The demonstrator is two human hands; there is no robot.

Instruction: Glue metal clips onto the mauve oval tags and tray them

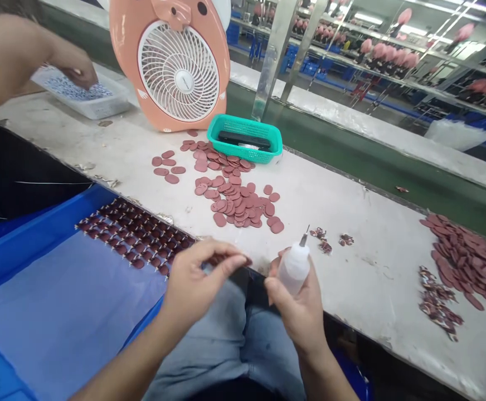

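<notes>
My left hand [197,278] pinches a small dark red piece [248,260] between thumb and fingertips, over the table's front edge. Most of that piece is hidden by the fingers. Wrapped around a translucent white squeeze bottle [293,268] is my right hand [299,303]; the bottle's thin needle tip points up. Ahead of both hands lies a loose spread of flat reddish-brown oval pieces [238,203]. Two little clusters of brown and white parts [321,239] rest just beyond the bottle.
A green basket [274,142] holding a dark object stands before an orange fan [222,72]. At left, a blue bin [96,196] contains rows of dark red pieces. More ovals [460,250] are heaped at right. Another person's hand [78,67] is over a white tray [105,106].
</notes>
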